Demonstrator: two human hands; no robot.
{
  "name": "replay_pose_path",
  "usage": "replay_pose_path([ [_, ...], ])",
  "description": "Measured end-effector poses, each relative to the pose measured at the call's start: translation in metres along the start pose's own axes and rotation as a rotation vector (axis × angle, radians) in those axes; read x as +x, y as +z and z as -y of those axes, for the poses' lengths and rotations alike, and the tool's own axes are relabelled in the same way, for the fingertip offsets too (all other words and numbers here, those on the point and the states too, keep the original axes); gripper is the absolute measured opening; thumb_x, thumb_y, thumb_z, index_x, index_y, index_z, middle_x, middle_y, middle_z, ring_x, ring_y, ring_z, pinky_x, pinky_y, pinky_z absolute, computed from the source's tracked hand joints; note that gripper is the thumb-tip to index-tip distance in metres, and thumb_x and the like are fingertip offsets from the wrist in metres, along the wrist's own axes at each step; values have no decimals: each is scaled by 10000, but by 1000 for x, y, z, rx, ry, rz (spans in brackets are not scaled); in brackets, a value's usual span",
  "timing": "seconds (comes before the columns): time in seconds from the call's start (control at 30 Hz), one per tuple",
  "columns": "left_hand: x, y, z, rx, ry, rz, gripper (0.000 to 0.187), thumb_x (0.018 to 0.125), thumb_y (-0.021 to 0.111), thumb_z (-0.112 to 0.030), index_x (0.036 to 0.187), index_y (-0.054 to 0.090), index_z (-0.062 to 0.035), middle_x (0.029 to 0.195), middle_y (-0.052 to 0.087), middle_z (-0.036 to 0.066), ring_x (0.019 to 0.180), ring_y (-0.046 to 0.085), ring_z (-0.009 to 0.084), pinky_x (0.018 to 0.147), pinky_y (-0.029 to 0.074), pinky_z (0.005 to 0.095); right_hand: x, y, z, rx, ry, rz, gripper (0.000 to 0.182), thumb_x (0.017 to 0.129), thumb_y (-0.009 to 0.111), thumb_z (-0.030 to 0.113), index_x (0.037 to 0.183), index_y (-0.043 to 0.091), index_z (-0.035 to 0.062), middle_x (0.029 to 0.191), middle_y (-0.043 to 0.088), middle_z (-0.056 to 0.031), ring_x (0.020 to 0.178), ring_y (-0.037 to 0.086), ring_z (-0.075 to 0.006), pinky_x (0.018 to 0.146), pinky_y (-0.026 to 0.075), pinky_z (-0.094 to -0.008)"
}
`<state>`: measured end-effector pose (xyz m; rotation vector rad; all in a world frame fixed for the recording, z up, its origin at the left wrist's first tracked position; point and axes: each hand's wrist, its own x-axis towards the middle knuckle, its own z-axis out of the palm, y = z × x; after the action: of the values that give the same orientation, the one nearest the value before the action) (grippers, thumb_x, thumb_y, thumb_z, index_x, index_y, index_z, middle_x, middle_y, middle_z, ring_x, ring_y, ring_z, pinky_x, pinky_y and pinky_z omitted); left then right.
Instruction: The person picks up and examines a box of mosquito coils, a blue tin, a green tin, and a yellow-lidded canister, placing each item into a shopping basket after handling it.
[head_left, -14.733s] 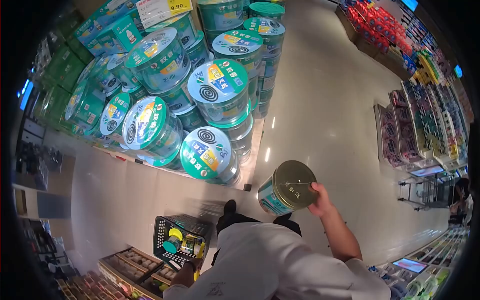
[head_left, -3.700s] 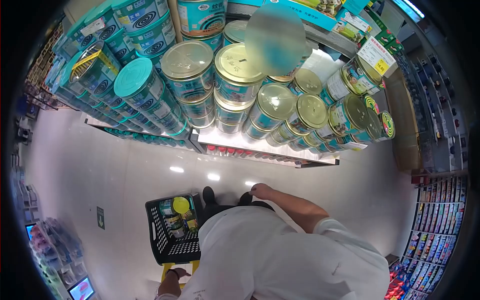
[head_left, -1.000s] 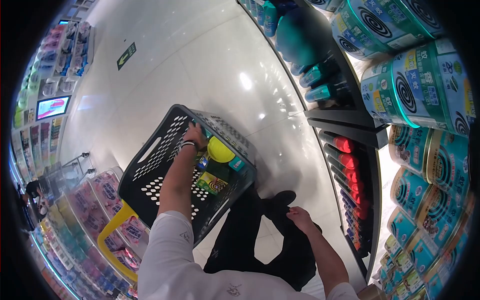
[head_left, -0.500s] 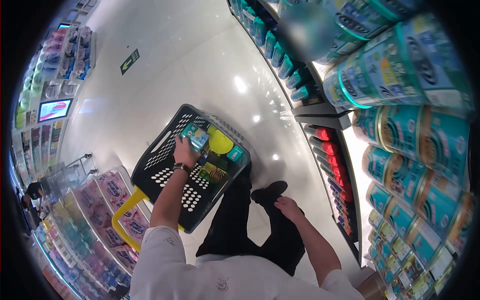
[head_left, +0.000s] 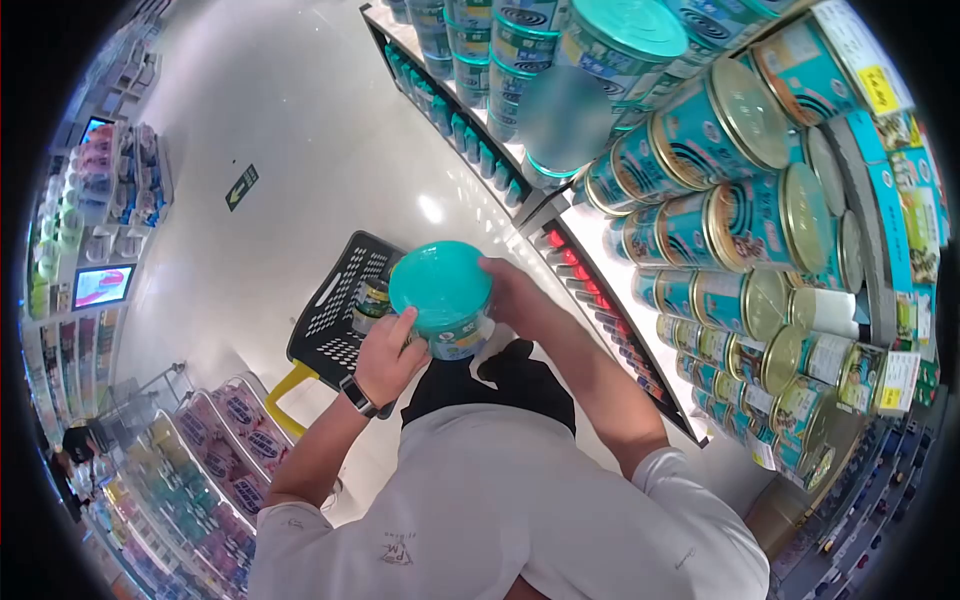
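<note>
Between my hands is a mosquito-coil tub (head_left: 440,285) with a teal lid and a blue printed side, tilted so that the lid faces me. My right hand (head_left: 515,300) wraps round its far right side, fingers partly hidden behind it. At the tub's lower left, my left hand (head_left: 392,362) grips it, one fingertip at the lid's rim. Beyond and to the left stands a black shopping basket (head_left: 325,320) with a yellow handle (head_left: 288,392). The tub covers part of the basket, where a dark-labelled item (head_left: 372,300) shows.
On the right, shelves carry teal tins with gold lids (head_left: 745,115) and teal-lidded tubs (head_left: 630,25). Red-capped cans (head_left: 575,275) line a lower shelf. Pink packs (head_left: 235,440) fill a rack at left, near a cart (head_left: 150,400). A green arrow sign (head_left: 241,187) marks the floor.
My left hand has left the box in the basket and now holds the teal-lidded tub. My right hand has come up from beside my leg onto the tub. The view has shifted toward the right shelves.
</note>
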<state>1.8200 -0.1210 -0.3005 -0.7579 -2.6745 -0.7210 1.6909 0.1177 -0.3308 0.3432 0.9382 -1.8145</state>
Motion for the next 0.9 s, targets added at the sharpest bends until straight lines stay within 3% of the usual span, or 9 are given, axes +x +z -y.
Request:
replay_pose_path([
  [0.1,40,-25,-25,3,28,-137,455,654,891,-183,995,613,-66,1371,453,233,1122,538,435,903,493,494,-62,24,44,-187,-180,-43,620,856,621,489,1359,531,137,1165,582,10,959,508,-108,808,367,-276],
  [0.13,53,-42,-43,-35,-214,-82,591,653,925,-231,1114,589,-76,1408,392,212,1245,475,427,995,470,492,-85,35,58,-203,-293,-15,638,848,625,473,1375,518,130,1194,581,5,1010,517,-113,836,376,-283],
  [0.17,72,-52,-59,-258,-320,-273,843,705,901,-338,1375,455,-87,1514,274,191,1374,377,398,1077,424,498,-105,42,70,-218,-407,14,658,839,628,457,1392,505,122,1223,580,0,1061,526,-118,864,384,-289],
  [0.23,90,-37,-72,-1196,-617,-485,1055,798,800,-498,1554,178,-105,1573,200,165,1440,304,368,1111,390,502,-137,51,83,-199,-577,57,720,849,605,381,1469,410,72,1341,542,-57,1227,506,-177,1022,375,-351],
  [0.27,111,-50,-90,-1482,-685,-362,1099,854,671,-634,1581,39,-105,1602,164,134,1478,245,335,1107,385,500,-146,49,85,-214,-655,64,727,853,598,361,1479,389,57,1354,532,-74,1237,500,-186,1028,373,-350],
  [0.4,160,-36,-130,-1623,-582,-372,717,968,549,-566,1494,379,-109,1486,461,55,1344,461,200,1093,398,398,-192,65,92,-227,-872,43,779,864,589,334,1513,312,6,1451,458,-137,1359,410,-235,1136,293,-381],
  [0.53,194,-58,-147,-1664,-665,-291,645,969,564,-523,1445,431,-108,1412,536,66,1233,566,200,1005,478,380,-226,67,99,-195,-854,17,744,970,568,348,1548,231,24,1504,389,-137,1386,376,-235,1156,266,-384],
  [0.57,199,-62,-140,-1696,-684,-209,619,974,557,-512,1426,441,-105,1385,554,78,1166,613,214,888,550,381,-238,71,101,-255,-806,-72,747,1015,539,412,1557,203,23,1546,337,-140,1420,334,-237,1169,260,-391],
  [0.9,276,-90,-101,-1914,-662,178,723,1001,451,-551,1512,282,-69,1464,458,173,1210,602,314,864,600,472,-226,62,146,-551,-914,-200,769,1027,467,538,1532,253,-1,1481,443,-159,1354,422,-217,1124,330,-360],
])
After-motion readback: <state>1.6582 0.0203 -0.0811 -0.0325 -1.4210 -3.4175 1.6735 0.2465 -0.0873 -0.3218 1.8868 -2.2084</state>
